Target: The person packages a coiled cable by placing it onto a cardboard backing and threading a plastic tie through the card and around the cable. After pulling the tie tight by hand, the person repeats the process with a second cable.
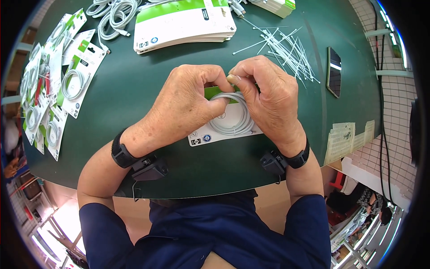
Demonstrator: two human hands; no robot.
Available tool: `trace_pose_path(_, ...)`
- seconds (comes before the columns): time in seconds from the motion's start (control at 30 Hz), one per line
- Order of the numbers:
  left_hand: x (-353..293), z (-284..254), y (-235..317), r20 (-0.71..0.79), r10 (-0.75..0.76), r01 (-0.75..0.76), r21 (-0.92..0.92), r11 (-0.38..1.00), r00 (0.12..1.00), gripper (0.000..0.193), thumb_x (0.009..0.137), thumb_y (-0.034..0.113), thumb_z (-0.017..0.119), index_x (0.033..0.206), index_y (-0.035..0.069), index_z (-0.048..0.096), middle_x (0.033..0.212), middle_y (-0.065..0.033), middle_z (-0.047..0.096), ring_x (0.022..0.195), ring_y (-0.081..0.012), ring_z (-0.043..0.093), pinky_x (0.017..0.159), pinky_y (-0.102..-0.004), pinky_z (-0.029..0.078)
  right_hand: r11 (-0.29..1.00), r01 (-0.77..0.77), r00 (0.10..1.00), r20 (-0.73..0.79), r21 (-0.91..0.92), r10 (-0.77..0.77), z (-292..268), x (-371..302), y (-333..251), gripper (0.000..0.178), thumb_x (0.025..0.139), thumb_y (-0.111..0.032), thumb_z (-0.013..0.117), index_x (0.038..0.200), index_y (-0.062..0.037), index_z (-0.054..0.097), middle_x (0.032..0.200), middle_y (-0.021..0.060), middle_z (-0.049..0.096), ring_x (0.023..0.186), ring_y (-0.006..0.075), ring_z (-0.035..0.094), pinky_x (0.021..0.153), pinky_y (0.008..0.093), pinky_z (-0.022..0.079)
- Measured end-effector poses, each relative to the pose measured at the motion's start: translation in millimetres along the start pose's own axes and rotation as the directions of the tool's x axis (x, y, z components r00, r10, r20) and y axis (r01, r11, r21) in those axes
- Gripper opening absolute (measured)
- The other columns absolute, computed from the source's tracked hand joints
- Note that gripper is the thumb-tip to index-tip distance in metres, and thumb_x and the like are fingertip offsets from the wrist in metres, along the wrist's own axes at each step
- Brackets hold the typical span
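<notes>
Between the left hand [188, 96] and right hand [274, 92], a coiled white cable [244, 120] is lying on a card [213, 138]; the left is gripping the coil, the right is pinching its fingertips together, and ties [293, 56] are lying beyond.

Blue round badge [206, 138], black square label [195, 141] on card [232, 118]; print tiny.

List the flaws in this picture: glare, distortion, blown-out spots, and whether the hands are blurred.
Head view: the near edge of the green table bows and the corners go black; same view, a pale reflection crosses the phone and the lower-left background is partly blown out; head view again, left hand and right hand look fairly sharp.
</notes>
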State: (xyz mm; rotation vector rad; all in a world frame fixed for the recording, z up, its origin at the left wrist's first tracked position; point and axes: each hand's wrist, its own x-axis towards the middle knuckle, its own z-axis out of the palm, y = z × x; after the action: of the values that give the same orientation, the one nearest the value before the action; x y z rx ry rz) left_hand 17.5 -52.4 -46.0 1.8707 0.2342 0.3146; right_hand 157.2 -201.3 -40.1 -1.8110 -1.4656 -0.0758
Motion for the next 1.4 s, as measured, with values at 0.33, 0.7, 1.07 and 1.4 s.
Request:
trace_pose_path(0.33, 0, 5, -3, 0.02, -0.004, 0.005, -0.045, 0.999, 1.0, 0.015, 0.078, 0.0, 0.068, 0.091, -0.004, 0.072, 0.077, -0.011, 0.07, 0.069, -0.0137, 0.061, 0.066, -0.0313, 0.052, 0.99, 0.097, 0.993, -0.057, -0.1, -0.103, 3, 1, 2, 0.017, 0.09, 0.003, 0.077, 0.099, -0.0038, 0.064, 0.09, 0.008, 0.074, 0.077, 0.0228, 0.074, 0.065, 0.0308, 0.059)
trace_pose_path(0.7, 1, 1, 4, 0.107, -0.122, 0.125, -0.026, 0.992, 0.987, 0.015, 0.08, -0.006, 0.07, 0.094, -0.004, 0.074, 0.096, -0.0066, 0.078, 0.096, -0.011, 0.072, 0.096, -0.029, 0.058, 0.975, 0.116, 0.991, -0.041, -0.189, -0.126, 3, 2, -2, 0.017, 0.091, 0.001, 0.076, 0.098, -0.0049, 0.062, 0.089, 0.0077, 0.073, 0.072, 0.0249, 0.072, 0.06, 0.0326, 0.057)
trace_pose_path(1.07, 0, 10, -3, 0.041, 0.007, -0.004, -0.088, 0.996, 0.999, 0.012, 0.08, -0.002, 0.071, 0.091, -0.004, 0.073, 0.084, -0.0123, 0.075, 0.078, -0.0155, 0.069, 0.075, -0.0319, 0.057, 0.973, 0.112, 0.989, -0.073, -0.203, -0.129, 5, 2, -1, 0.017, 0.093, -0.002, 0.077, 0.099, -0.005, 0.062, 0.085, 0.006, 0.072, 0.066, 0.024, 0.071, 0.056, 0.0334, 0.055)
trace_pose_path(1.4, -1, 11, -4, 0.066, -0.026, 0.031, -0.083, 0.996, 0.998, 0.012, 0.08, -0.002, 0.072, 0.091, -0.004, 0.073, 0.085, -0.0118, 0.076, 0.079, -0.0163, 0.07, 0.075, -0.032, 0.057, 0.98, 0.071, 0.991, -0.094, -0.186, -0.09, 7, 1, -1, 0.017, 0.095, -0.004, 0.077, 0.101, -0.0044, 0.061, 0.083, 0.0063, 0.072, 0.065, 0.024, 0.071, 0.056, 0.0327, 0.055)
